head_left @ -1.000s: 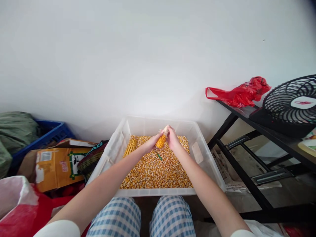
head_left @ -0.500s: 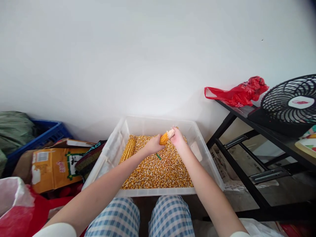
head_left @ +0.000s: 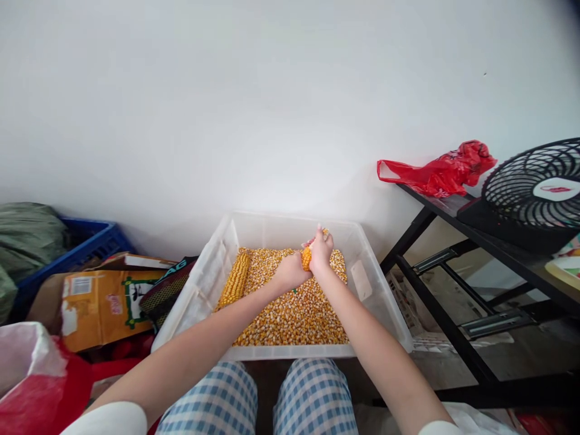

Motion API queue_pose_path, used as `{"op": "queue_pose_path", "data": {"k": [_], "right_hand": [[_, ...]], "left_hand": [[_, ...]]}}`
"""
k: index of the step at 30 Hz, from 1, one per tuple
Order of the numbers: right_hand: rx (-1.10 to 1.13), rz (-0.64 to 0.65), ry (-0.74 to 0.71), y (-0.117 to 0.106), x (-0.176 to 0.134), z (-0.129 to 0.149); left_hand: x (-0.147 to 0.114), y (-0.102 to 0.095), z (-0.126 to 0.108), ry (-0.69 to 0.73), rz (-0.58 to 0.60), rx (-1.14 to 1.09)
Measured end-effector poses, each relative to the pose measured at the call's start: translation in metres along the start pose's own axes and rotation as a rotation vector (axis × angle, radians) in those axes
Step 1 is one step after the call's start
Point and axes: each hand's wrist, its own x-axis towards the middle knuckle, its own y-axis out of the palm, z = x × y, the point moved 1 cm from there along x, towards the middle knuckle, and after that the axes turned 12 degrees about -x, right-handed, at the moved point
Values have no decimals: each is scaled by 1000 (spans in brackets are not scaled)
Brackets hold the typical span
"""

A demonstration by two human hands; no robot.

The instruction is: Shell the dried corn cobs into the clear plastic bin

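Both my hands are closed around one partly stripped corn cob (head_left: 307, 258) above a translucent plastic bin (head_left: 290, 351). My left hand (head_left: 292, 270) wraps its near end, where yellow kernels remain. Over the far part lies my right hand (head_left: 321, 249), thumb up, pressed against the kernels and covering most of the bare portion. Loose corn kernels (head_left: 290, 320) spread across the bin's floor beneath. Along the bin's left wall rests a row of whole ears of corn (head_left: 235, 279). A small green piece (head_left: 294, 290) shows among the kernels, partly hidden by my left hand.
At right stands a black metal-legged table (head_left: 507, 241) with a red plastic bag (head_left: 446, 172) and a black fan (head_left: 539, 184). Cardboard boxes (head_left: 97, 308), a blue crate (head_left: 90, 241) and a red-and-white bag (head_left: 40, 374) crowd the left. A white wall (head_left: 290, 109) rises behind.
My right hand has shifted from the cob's far tip down over its kernels, closer to my left hand. The bare white end, visible before, is now mostly covered.
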Motion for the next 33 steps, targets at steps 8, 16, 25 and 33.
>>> {"op": "queue_pose_path", "data": {"k": [8, 16, 25, 33], "right_hand": [[-152, 84, -238, -4, -5, 11], [-384, 459, -1, -26, 18, 23], [-545, 1225, 302, -23, -13, 6], [-698, 673, -265, 4, -28, -23]], "left_hand": [[2, -2, 2, 20, 151, -373], [27, -58, 40, -121, 19, -391], [31, -80, 43, 90, 26, -519], [31, -87, 41, -261, -69, -1552]]}}
